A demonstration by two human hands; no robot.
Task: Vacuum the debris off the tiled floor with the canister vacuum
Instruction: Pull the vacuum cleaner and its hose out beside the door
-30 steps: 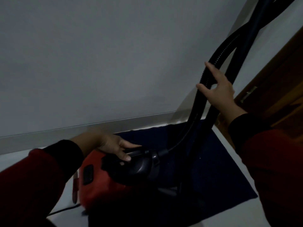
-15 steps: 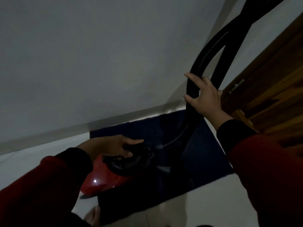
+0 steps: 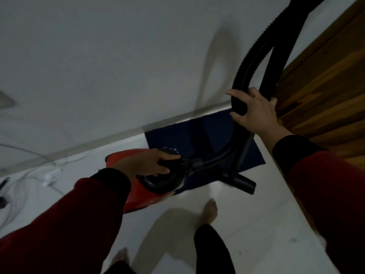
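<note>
A red canister vacuum [image 3: 142,196] with a black top hangs just above the white tiled floor [image 3: 246,224]. My left hand [image 3: 147,164] grips its black carry handle. A black ribbed hose [image 3: 250,58] rises from the canister's front and loops up out of the frame. My right hand [image 3: 254,110] holds the hose together with the black wand [image 3: 276,66] beside it. The wand's floor nozzle [image 3: 242,183] sits at the edge of the rug. Debris on the tiles is too dim to make out.
A dark blue rug [image 3: 205,133] lies against the grey wall's skirting. A wooden door [image 3: 325,91] stands at the right. White cables and a plug [image 3: 50,175] trail on the floor at the left. My bare feet [image 3: 208,211] stand on the tiles below the canister.
The view has tilted down and back, showing more floor and my feet. The canister has lifted off the rug toward me in my left hand. My right hand has closed round hose and wand.
</note>
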